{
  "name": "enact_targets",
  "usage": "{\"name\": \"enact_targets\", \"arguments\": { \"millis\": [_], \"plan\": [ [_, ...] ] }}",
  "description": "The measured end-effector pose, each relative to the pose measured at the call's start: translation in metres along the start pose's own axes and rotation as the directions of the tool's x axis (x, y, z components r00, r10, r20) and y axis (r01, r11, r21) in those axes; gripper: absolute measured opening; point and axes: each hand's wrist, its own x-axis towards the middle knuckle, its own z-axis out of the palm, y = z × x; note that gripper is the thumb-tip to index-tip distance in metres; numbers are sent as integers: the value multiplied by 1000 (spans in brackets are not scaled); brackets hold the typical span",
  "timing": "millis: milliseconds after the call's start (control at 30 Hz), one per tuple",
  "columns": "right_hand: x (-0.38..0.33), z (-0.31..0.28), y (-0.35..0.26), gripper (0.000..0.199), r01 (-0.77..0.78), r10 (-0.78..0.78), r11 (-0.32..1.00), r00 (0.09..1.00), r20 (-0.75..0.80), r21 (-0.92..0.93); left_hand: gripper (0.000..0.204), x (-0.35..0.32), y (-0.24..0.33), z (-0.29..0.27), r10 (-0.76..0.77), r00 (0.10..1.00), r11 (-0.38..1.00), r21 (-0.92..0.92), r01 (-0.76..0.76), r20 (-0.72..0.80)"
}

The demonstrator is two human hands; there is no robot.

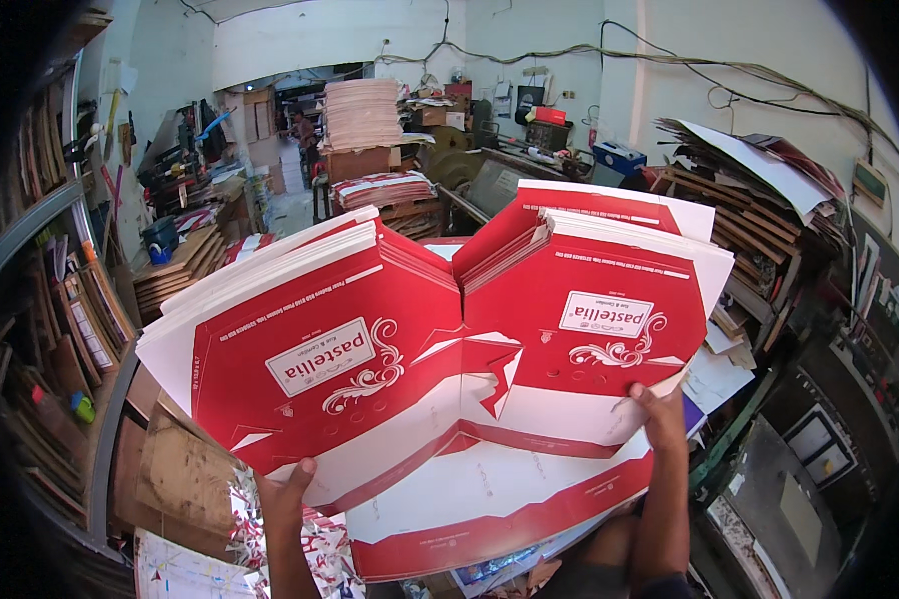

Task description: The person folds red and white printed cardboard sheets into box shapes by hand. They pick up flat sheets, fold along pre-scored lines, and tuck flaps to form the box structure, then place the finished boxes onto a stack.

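Observation:
A thick stack of red-and-white printed cardboard sheets (410, 299) is in both my hands, bent upward on each side of a middle crease. Pale lettered labels and white scrollwork decorate each half. My left hand (288, 486) grips the near left edge, its thumb on top and its fingers mostly hidden below. At the near right edge, my right hand (661, 411) holds the stack in the same way, thumb over the top. Beneath lies another printed sheet (509, 484), white with a red border along its near side.
Red-and-white paper scraps (320, 549) lie at the lower left beside a wooden board (192, 469). Shelves of boards (55, 329) line the left. Stacked wooden boards (744, 225) and a grey metal machine (779, 509) stand right. A tall sheet pile (362, 115) and a person (305, 135) are farther back.

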Motion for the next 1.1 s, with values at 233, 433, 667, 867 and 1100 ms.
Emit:
{"name": "enact_targets", "arguments": {
  "millis": [233,433,667,867,1100],
  "plan": [
    [9,-3,14,57,12,-61,937,990,-127,-350,47,12,25,8,63,987,970,242,-26,-147],
    [37,-37,-51,49,-290,305,941,950,70,-174,26,44,74,32,-261,959,962,110,250,109],
    [14,-73,71,64,-416,654,353,750,-97,-838,46,20,-107,-10,-597,787,773,376,511,157],
    [22,-49,67,50,47,198,326,973,117,-944,62,38,-94,2,194,934,289,893,-345,298],
    [68,117,118,28,506,-25,637,768,640,-582,21,86,-118,195,256,688,701,360,-616,679]
  ]
}}
